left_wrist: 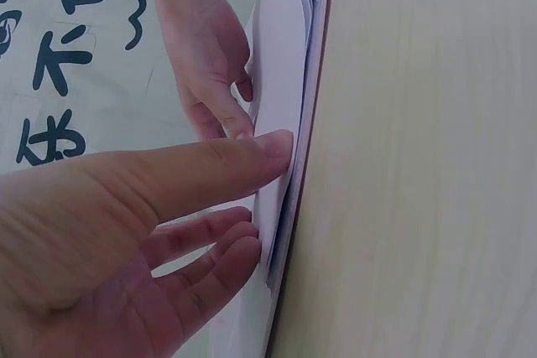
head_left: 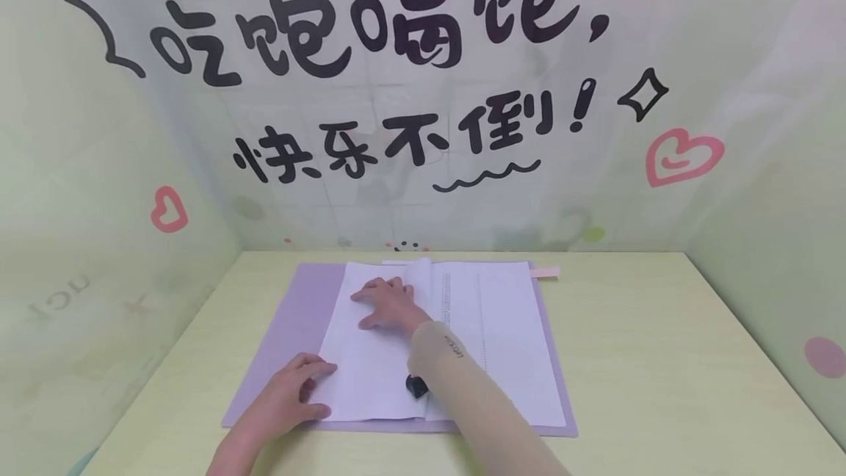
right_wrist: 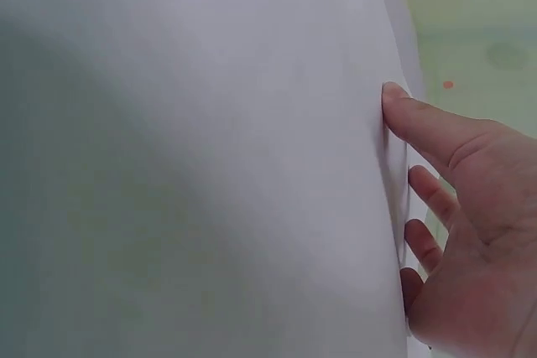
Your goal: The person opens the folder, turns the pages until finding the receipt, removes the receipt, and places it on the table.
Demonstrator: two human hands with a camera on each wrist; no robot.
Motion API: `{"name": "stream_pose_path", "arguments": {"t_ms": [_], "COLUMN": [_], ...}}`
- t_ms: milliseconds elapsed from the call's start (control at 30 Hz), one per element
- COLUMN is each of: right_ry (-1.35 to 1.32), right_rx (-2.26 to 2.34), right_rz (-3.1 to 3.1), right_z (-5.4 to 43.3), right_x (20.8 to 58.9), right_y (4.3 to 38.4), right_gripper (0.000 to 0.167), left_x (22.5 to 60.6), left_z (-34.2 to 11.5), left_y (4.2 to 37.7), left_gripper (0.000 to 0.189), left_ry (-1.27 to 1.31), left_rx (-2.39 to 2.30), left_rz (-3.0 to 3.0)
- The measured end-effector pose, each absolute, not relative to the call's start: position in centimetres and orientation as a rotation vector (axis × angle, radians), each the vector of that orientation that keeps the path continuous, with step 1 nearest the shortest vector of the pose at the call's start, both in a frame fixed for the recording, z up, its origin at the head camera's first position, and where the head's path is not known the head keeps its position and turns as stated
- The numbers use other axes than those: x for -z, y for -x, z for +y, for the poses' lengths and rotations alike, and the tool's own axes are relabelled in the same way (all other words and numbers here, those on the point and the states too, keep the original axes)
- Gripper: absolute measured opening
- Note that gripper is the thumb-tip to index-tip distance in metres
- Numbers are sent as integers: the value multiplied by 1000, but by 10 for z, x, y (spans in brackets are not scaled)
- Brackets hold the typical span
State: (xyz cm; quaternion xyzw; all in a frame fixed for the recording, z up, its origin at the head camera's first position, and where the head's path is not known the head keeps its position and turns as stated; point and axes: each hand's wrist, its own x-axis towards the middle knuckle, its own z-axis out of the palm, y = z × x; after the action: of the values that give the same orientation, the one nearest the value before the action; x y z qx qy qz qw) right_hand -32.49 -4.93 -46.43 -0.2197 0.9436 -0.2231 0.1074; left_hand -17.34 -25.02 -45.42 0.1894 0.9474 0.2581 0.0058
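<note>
A lilac folder (head_left: 280, 340) lies spread on the table with white sheets in it. My right hand (head_left: 390, 303) rests on the left-hand white page (head_left: 370, 380), fingers spread, the forearm crossing the right-hand page (head_left: 522, 344). In the right wrist view, the thumb and fingertips of this hand (right_wrist: 478, 215) touch the white paper (right_wrist: 277, 140). At the lower left corner of the page, my left hand (head_left: 287, 391) touches the paper with thumb and fingers apart. The left wrist view has that hand's thumb (left_wrist: 226, 165) straight along the sheets' edge (left_wrist: 281, 81).
A pink tab (head_left: 546, 272) sticks out at the folder's upper right. Beside the right sleeve (head_left: 476, 395) is a small black object (head_left: 416, 386). The pale wooden table (head_left: 648, 358) extends to both sides, with a printed backdrop (head_left: 410, 197) behind and at the sides.
</note>
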Motion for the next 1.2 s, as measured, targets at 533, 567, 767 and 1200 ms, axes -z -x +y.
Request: {"name": "stream_pose_path", "arguments": {"t_ms": [533, 567, 767, 1200], "right_ry": [666, 667, 672, 666], "right_rx": [635, 639, 636, 613], "right_rz": [2749, 2748, 2751, 2756], "right_z": [-48, -48, -47, -45], "right_x": [460, 459, 459, 459], "right_y": [324, 324, 324, 322], "right_gripper": [57, 57, 57, 58], "left_x": [456, 457, 458, 461], "left_z": [-247, -247, -245, -244], "left_y": [172, 172, 171, 173], "left_gripper": [65, 65, 63, 63], "left_ry": [-498, -492, -470, -443], "left_rx": [-858, -858, -878, -906], "left_rz": [2961, 2961, 2951, 2939]}}
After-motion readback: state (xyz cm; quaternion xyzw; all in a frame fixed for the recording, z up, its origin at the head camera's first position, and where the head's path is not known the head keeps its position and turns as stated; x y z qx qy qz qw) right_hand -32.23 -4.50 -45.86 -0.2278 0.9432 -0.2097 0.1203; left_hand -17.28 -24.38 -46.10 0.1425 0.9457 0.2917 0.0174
